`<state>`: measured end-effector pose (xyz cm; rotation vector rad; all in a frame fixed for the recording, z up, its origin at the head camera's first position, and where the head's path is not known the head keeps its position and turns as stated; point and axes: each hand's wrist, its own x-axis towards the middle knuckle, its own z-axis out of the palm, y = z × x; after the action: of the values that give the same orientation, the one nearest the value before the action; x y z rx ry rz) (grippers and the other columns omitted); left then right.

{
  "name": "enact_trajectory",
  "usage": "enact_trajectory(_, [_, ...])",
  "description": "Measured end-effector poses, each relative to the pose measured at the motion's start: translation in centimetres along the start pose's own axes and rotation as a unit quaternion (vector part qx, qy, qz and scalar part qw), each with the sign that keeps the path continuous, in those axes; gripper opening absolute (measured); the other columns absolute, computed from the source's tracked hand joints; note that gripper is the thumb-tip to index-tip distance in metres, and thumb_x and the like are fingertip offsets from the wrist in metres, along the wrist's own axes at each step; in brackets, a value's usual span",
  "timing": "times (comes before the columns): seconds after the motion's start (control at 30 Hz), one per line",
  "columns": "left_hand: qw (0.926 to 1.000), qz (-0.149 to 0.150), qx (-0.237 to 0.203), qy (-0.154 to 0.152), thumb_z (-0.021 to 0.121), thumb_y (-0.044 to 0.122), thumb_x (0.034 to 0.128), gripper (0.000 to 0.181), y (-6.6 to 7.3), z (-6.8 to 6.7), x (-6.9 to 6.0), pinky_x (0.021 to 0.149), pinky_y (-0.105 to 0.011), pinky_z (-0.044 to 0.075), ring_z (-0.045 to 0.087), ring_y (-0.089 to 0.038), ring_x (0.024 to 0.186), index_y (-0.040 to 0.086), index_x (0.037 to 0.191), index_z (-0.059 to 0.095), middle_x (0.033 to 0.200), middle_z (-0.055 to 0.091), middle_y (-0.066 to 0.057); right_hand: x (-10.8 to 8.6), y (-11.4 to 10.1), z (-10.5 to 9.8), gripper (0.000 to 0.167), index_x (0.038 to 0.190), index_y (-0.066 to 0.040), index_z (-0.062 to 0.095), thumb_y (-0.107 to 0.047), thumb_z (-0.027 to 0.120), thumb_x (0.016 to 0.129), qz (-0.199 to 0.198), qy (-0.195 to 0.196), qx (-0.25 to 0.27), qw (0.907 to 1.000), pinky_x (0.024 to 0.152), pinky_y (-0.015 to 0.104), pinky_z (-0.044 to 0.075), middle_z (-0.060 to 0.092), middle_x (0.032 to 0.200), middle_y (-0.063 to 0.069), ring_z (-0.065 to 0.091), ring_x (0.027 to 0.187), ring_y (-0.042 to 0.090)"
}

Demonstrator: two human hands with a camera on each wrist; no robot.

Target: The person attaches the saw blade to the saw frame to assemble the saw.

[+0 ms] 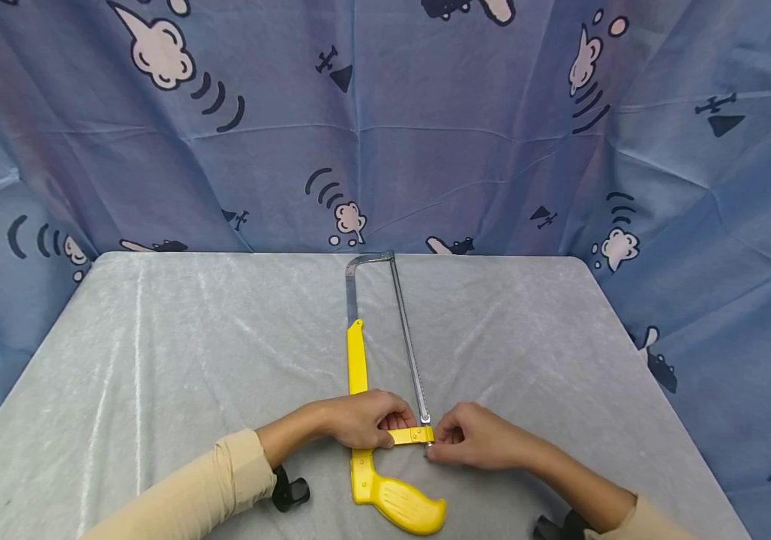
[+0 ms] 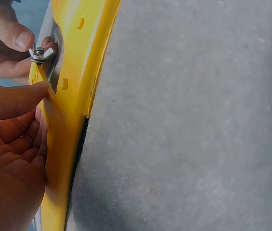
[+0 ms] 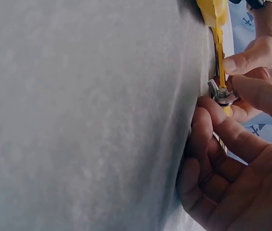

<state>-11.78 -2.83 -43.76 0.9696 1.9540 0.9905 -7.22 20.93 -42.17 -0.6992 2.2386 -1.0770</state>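
A hacksaw with a yellow frame (image 1: 357, 352) lies on the table, its yellow grip (image 1: 409, 504) toward me. Its blade (image 1: 409, 337) runs along the right side of the frame. My left hand (image 1: 365, 418) pinches the short yellow crossbar (image 1: 404, 436) between thumb and fingers. At the crossbar's right end, my right hand (image 1: 483, 436) pinches a silver wing nut (image 3: 221, 95) with thumb and index finger. The left wrist view shows the wing nut (image 2: 42, 54) on a threaded stud, the right thumb (image 2: 20, 39) beside it.
A pale grey velvety cloth (image 1: 223, 352) covers the table. Behind and at both sides hangs a blue patterned curtain (image 1: 412, 97). Black wrist mounts (image 1: 289, 491) sit under both forearms. The saw's far end reaches the table's back edge.
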Motion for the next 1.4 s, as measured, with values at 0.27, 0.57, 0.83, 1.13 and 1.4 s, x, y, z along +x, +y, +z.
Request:
enact_trajectory(0.27, [1.0000,-0.003,-0.002,0.000,0.066,-0.008,0.0878,0.025,0.0,0.0,0.0,0.077,-0.018,0.046,0.053,-0.002,0.080,0.008,0.108,0.066,0.088,0.060,0.006,-0.1,0.4,-0.4,0.011,0.077,-0.011,0.072,-0.014,0.073,0.088,-0.024,-0.015,0.012,0.9995,0.049,0.016,0.038,0.053,0.062,-0.015,0.045,0.054,-0.004])
enact_trajectory(0.57, [1.0000,-0.003,-0.003,0.002,0.066,-0.008,0.0879,0.025,0.1,0.1,0.0,0.076,-0.018,0.047,0.053,-0.002,0.079,0.008,0.108,0.066,0.088,0.060,0.005,-0.3,0.5,-0.3,0.014,0.073,-0.014,0.068,-0.011,0.074,0.086,-0.030,-0.001,-0.011,0.9995,0.049,0.018,0.040,0.052,0.061,-0.015,0.046,0.054,-0.003])
enact_trajectory(0.83, [1.0000,0.000,-0.005,0.000,0.065,-0.009,0.0875,0.026,0.0,0.1,0.0,0.076,-0.018,0.046,0.053,-0.002,0.079,0.007,0.108,0.066,0.088,0.059,0.005,-0.3,0.2,-0.2,0.011,0.074,-0.014,0.071,-0.009,0.075,0.083,-0.012,0.007,-0.018,0.9997,0.048,0.017,0.039,0.053,0.060,-0.015,0.045,0.052,-0.004])
enact_trajectory(1.13, [1.0000,-0.005,-0.006,-0.002,0.065,-0.008,0.0880,0.026,0.0,0.0,0.0,0.077,-0.019,0.046,0.053,-0.002,0.081,0.008,0.108,0.066,0.088,0.060,0.005,-0.1,-0.4,-0.1,0.023,0.065,-0.014,0.068,-0.023,0.078,0.084,-0.010,0.005,-0.019,0.9998,0.046,0.017,0.036,0.053,0.058,-0.016,0.043,0.050,-0.004])
enact_trajectory(1.4, [1.0000,-0.005,-0.009,0.000,0.065,-0.008,0.0877,0.025,0.0,0.0,0.0,0.077,-0.019,0.046,0.054,-0.003,0.081,0.008,0.108,0.066,0.089,0.060,0.005,0.2,-0.5,0.2,0.034,0.058,-0.016,0.062,-0.031,0.078,0.084,0.005,0.014,-0.036,0.9993,0.043,0.016,0.028,0.045,0.052,-0.018,0.035,0.045,-0.005])
